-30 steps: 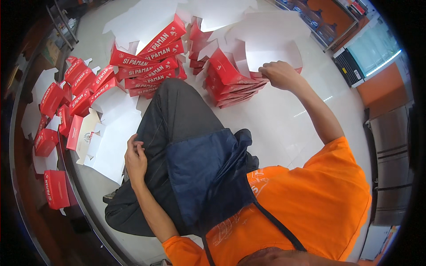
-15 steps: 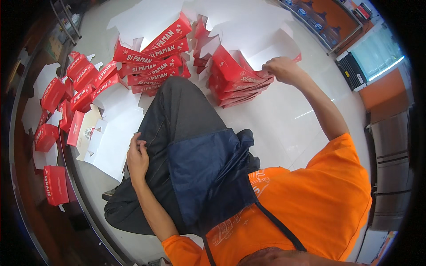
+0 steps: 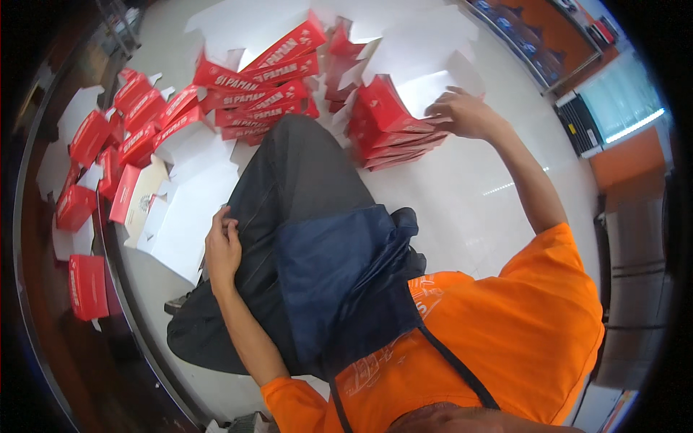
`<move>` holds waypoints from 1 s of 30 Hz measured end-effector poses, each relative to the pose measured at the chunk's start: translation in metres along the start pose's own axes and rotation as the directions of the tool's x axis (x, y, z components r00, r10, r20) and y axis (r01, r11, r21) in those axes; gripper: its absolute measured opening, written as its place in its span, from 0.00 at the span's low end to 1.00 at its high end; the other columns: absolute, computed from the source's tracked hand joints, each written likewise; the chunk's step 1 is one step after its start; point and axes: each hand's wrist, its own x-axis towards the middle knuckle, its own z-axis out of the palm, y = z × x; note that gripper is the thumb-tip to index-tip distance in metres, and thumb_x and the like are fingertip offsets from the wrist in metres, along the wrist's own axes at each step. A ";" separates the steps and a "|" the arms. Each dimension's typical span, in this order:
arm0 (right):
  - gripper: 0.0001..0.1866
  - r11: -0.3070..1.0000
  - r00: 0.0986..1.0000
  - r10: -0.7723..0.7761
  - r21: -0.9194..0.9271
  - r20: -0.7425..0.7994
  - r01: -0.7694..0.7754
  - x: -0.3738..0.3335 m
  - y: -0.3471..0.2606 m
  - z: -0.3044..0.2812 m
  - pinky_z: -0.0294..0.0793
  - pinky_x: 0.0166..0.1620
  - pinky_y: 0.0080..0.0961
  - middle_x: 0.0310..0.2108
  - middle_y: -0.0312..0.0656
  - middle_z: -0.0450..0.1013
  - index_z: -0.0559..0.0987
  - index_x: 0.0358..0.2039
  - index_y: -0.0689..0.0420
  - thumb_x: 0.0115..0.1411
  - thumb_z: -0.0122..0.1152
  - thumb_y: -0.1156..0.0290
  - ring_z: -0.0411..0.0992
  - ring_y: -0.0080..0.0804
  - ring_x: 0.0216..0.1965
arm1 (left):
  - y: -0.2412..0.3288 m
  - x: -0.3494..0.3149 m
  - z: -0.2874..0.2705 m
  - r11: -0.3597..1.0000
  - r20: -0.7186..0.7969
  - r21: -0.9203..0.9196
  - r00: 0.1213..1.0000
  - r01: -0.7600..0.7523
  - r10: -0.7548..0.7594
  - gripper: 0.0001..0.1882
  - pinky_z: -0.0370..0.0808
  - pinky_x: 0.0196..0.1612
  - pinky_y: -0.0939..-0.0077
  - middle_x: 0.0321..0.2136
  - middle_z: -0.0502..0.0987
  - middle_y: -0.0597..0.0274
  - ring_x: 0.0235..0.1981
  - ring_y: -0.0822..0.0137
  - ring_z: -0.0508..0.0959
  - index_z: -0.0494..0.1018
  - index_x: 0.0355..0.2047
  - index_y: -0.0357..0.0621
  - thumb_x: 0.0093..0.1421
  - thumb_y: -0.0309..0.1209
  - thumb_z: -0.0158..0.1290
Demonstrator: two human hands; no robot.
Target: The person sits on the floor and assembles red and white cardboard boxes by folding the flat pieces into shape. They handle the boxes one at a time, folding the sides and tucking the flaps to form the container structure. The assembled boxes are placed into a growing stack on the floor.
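Observation:
My right hand (image 3: 464,115) is at the right edge of a stack of red cardboard boxes (image 3: 390,130), its fingers apart. The fingertips are close to the corner of the upper boxes; I cannot tell whether they touch. These boxes are nested, with white insides and raised lids. My left hand (image 3: 222,245) rests on my left thigh, fingers loosely bent and holding nothing. Beside it on the floor lies an opened box (image 3: 191,216) with its white inside showing.
Another stack of red boxes (image 3: 267,97) stands beyond my left knee. Several folded red boxes (image 3: 90,137) are grouped at the left, and one red box (image 3: 88,287) sits alone on a dark surface. A rack with large bottles (image 3: 516,32) stands at the far right.
My right hand has loosened from a pinch at the stack's corner, and its fingers have spread. My left hand stays on my thigh. The whole view has shifted slightly.

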 end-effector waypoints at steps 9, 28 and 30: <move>0.10 0.802 0.868 -0.273 0.400 -0.414 0.443 0.056 -0.144 -0.035 0.74 0.42 0.34 0.35 0.43 0.78 0.80 0.35 0.60 0.53 0.67 0.70 0.76 0.43 0.38 | -0.094 0.019 -0.040 0.809 0.013 0.521 0.944 0.274 -0.329 0.28 0.72 0.51 0.60 0.45 0.76 0.53 0.48 0.54 0.75 0.69 0.52 0.51 0.50 0.38 0.64; 0.17 0.682 0.910 -0.416 0.661 -0.002 0.313 0.322 -0.345 0.171 0.75 0.42 0.36 0.30 0.50 0.79 0.77 0.45 0.60 0.58 0.58 0.65 0.78 0.45 0.34 | -0.135 0.053 -0.058 0.837 0.066 0.311 0.868 0.450 -0.491 0.15 0.75 0.43 0.66 0.37 0.81 0.50 0.38 0.55 0.81 0.79 0.42 0.47 0.54 0.31 0.53; 0.16 0.633 0.907 -0.410 0.685 -0.098 0.360 0.318 -0.345 0.163 0.74 0.41 0.38 0.30 0.53 0.78 0.76 0.47 0.59 0.60 0.56 0.66 0.77 0.48 0.34 | -0.125 0.053 -0.060 0.821 0.059 0.372 0.872 0.433 -0.486 0.16 0.75 0.44 0.64 0.37 0.80 0.49 0.39 0.52 0.80 0.78 0.43 0.46 0.53 0.33 0.54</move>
